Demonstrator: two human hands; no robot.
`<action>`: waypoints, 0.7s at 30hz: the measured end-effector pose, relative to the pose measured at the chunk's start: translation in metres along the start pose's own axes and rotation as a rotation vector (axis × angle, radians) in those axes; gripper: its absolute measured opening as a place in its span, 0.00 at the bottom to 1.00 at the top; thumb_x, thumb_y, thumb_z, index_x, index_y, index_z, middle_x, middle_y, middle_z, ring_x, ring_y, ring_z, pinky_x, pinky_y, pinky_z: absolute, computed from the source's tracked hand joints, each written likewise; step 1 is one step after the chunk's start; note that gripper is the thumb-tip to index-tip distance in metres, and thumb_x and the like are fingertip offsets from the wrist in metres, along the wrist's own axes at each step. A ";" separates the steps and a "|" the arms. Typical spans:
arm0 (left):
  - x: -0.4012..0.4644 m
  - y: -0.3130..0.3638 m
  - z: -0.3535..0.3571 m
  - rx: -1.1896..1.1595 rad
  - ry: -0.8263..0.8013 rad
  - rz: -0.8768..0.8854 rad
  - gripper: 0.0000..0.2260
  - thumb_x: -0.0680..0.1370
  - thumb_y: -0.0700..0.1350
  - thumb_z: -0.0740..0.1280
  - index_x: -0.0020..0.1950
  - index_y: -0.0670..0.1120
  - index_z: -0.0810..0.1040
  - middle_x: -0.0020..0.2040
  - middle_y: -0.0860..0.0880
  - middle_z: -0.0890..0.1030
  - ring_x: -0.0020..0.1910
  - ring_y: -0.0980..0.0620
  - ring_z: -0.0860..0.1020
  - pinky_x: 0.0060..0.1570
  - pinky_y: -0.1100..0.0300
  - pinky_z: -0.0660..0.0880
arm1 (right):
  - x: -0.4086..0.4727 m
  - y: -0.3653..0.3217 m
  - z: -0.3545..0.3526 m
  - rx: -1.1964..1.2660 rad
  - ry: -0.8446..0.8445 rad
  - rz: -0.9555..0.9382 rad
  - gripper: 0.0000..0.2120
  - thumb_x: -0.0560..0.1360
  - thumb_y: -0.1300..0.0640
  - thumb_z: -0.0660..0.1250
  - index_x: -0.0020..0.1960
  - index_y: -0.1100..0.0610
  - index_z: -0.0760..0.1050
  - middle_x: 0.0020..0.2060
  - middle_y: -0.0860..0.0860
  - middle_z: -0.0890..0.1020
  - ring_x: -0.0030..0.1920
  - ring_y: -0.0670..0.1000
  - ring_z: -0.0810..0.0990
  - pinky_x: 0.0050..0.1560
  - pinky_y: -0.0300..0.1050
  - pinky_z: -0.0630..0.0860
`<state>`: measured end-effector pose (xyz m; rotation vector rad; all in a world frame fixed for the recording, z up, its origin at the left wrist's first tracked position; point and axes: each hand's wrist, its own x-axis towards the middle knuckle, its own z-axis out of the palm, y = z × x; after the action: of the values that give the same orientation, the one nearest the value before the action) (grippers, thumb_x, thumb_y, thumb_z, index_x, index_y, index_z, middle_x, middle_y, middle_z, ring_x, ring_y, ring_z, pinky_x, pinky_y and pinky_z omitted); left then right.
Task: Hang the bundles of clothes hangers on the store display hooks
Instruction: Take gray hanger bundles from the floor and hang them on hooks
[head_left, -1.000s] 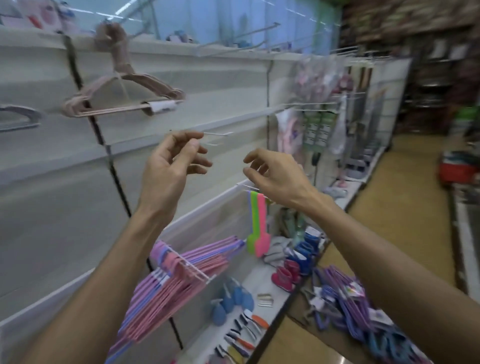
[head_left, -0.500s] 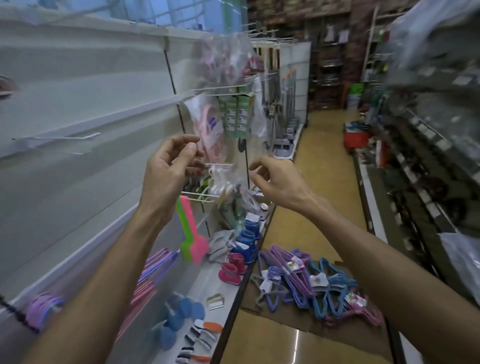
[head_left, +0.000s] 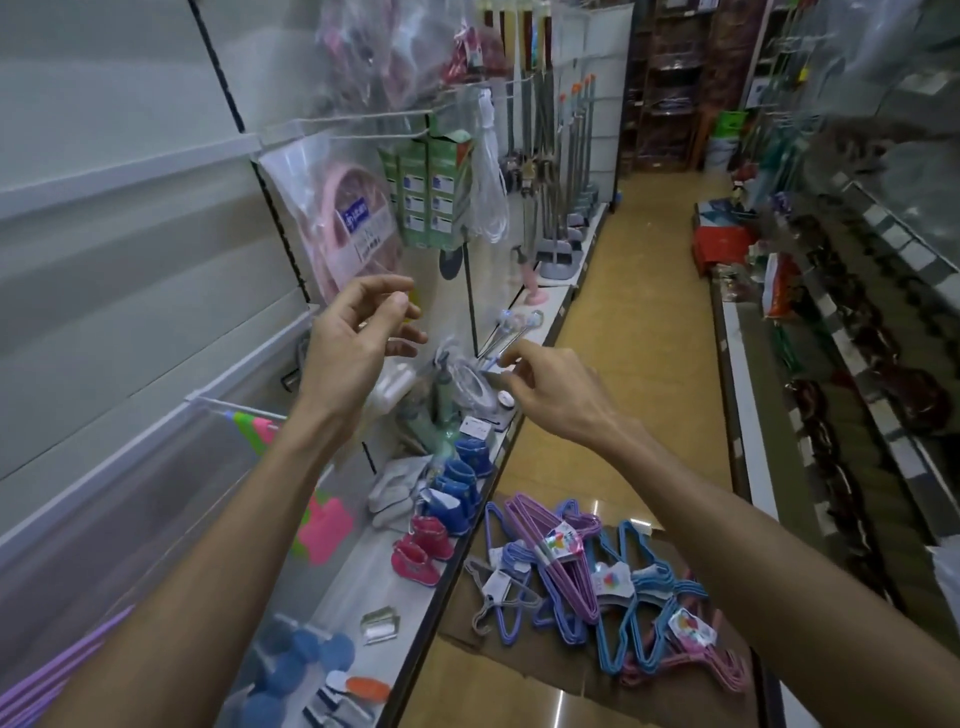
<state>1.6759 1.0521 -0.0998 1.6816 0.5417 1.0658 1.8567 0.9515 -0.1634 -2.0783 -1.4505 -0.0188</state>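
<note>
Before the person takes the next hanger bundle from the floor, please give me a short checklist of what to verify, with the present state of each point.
1. Left hand free: ok, fingers loosely curled, holding nothing.
2. Right hand free: ok, nothing seen in it.
3. Bundles within view: ok, purple bundle and blue bundle lie on the cardboard on the floor.
4. Bundles separate for lifting: not ok, they overlap each other.
5. Free display hook nearby: cannot tell; the hook at left carries green and pink items.
6. Bundle labels intact: cannot tell.
</note>
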 end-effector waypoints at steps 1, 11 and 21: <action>0.010 -0.012 0.009 0.004 -0.003 -0.015 0.06 0.81 0.39 0.63 0.55 0.45 0.78 0.45 0.44 0.79 0.40 0.47 0.81 0.43 0.53 0.78 | 0.009 0.013 0.007 0.004 -0.022 0.007 0.10 0.80 0.50 0.61 0.59 0.51 0.76 0.47 0.48 0.85 0.46 0.52 0.82 0.43 0.54 0.80; 0.052 -0.162 0.056 -0.001 -0.015 -0.133 0.06 0.81 0.40 0.63 0.53 0.47 0.79 0.41 0.51 0.81 0.40 0.49 0.81 0.46 0.51 0.78 | 0.045 0.124 0.118 0.026 -0.114 0.082 0.10 0.80 0.54 0.61 0.58 0.53 0.76 0.46 0.49 0.84 0.45 0.52 0.81 0.43 0.56 0.80; -0.007 -0.443 0.075 0.092 -0.032 -0.268 0.07 0.82 0.40 0.63 0.57 0.44 0.78 0.43 0.46 0.81 0.38 0.49 0.80 0.43 0.53 0.79 | 0.010 0.268 0.342 -0.077 -0.208 0.076 0.11 0.79 0.55 0.60 0.58 0.54 0.77 0.51 0.51 0.82 0.49 0.54 0.80 0.46 0.52 0.78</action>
<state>1.7978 1.1723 -0.5152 1.6471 0.7815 0.8296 1.9829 1.0621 -0.5640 -2.2521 -1.5109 0.1785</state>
